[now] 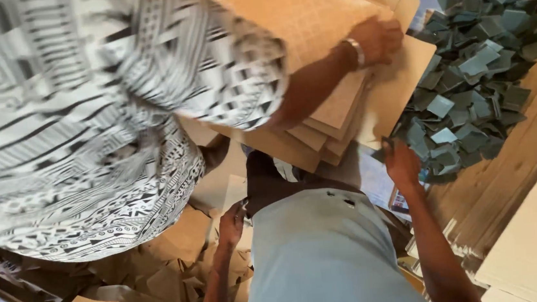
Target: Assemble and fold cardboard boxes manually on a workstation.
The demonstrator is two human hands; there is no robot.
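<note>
A co-worker's patterned black-and-white garment [78, 122] blocks most of the upper left of the view. That person's hand [375, 39] with a wrist bangle holds a stack of tan cardboard sheets [336, 106], directly above the wearer's hands. Right hand [402, 162]: fingers curled at the lower edge of that stack; the grip is partly hidden. Left hand [231, 224]: closed on a cardboard piece [233, 190]. Blue-grey cardboard squares [475, 68] are heaped beyond the right hand. Cardboard scraps [158, 290] lie below the left hand.
</note>
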